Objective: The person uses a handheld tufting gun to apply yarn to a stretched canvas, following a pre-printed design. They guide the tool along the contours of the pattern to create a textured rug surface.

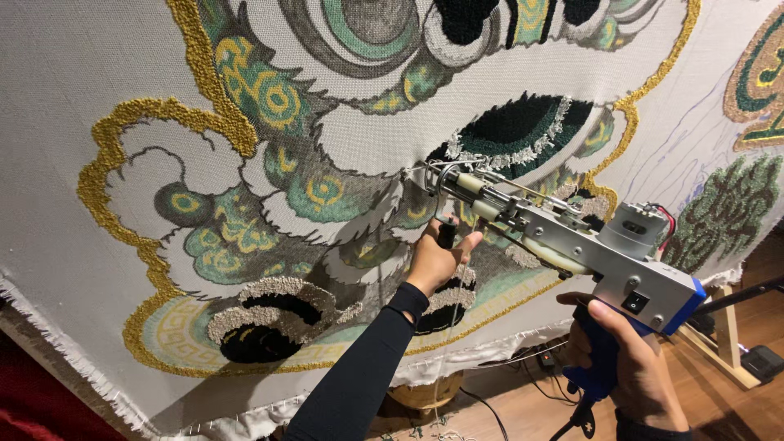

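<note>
At your five o'clock, a wooden floor (523,408) shows warm brown under dim light. Black cables (535,384) trail across it. At four o'clock, a pale wooden frame leg (725,331) stands on the boards, with a dark pedal-like block (766,362) just beside it. Deep red fabric (33,392) fills your eight o'clock corner.

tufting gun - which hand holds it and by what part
Both hands hold the tufting gun. The right hand wraps the blue rear pistol grip; the left hand grasps the short black front handle below the needle end, which is against the printed cloth.
</note>
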